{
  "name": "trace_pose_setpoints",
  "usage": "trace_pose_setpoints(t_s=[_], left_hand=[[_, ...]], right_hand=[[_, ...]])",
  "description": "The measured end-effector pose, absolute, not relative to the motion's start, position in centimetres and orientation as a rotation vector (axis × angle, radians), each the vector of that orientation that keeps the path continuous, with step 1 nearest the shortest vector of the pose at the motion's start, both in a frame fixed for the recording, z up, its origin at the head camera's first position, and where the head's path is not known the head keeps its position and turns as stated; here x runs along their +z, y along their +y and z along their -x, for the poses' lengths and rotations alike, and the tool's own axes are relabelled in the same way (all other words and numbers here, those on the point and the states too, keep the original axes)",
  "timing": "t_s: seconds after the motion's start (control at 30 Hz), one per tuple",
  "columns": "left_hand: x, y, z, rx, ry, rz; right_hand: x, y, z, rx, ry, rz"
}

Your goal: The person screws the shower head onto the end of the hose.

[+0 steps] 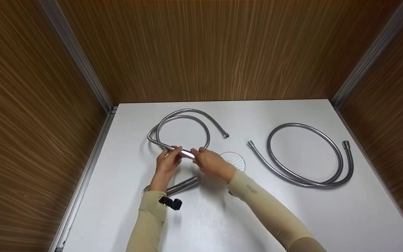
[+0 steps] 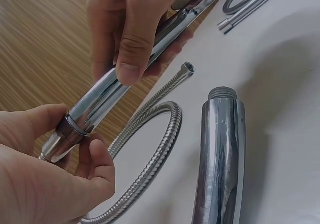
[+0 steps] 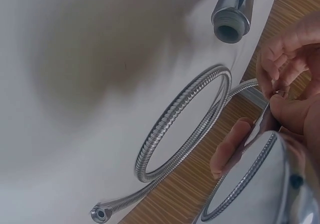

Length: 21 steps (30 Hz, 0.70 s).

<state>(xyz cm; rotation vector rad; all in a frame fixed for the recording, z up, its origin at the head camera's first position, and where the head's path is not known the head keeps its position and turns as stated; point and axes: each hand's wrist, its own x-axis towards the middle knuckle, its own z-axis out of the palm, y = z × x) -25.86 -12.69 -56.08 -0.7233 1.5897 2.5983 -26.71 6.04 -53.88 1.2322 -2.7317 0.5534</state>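
My right hand (image 1: 211, 161) grips the chrome handle of a shower head (image 1: 234, 159), whose round dotted face shows beyond the fingers. With thumb and fingers, my left hand (image 1: 166, 162) pinches the end fitting (image 2: 70, 131) of a ribbed metal shower hose (image 1: 201, 124). That fitting sits against the handle's lower end in the left wrist view; how far it is threaded on cannot be told. The hose's coil lies behind my hands, its other end nut (image 2: 187, 69) loose. In the right wrist view the handle (image 3: 260, 179) partly hides my fingers.
Another chrome shower handle (image 1: 184, 185) with a bare threaded end (image 2: 222, 92) lies near my left forearm, partly covered by it. A second coiled hose (image 1: 339, 164) rests at the right of the white table (image 1: 310, 217). Wood-grain panels (image 1: 215, 52) enclose the back and sides.
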Motion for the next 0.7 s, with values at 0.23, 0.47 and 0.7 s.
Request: trace_pose_setpoints(t_s=[0.23, 0.47, 0.7], left_hand=[[-56.37, -12.70, 26.00, 2.589, 1.614, 0.715], [-56.39, -12.66, 25.96, 2.587, 1.648, 0.705], [-56.24, -12.74, 25.81, 2.587, 1.636, 0.724]], right_hand=[[-53.79, 6.07, 26.73, 0.555, -2.735, -1.228], [-53.75, 6.11, 26.85, 0.485, -2.769, -1.213], [-53.78, 5.95, 26.91, 0.516, -2.783, -1.226]])
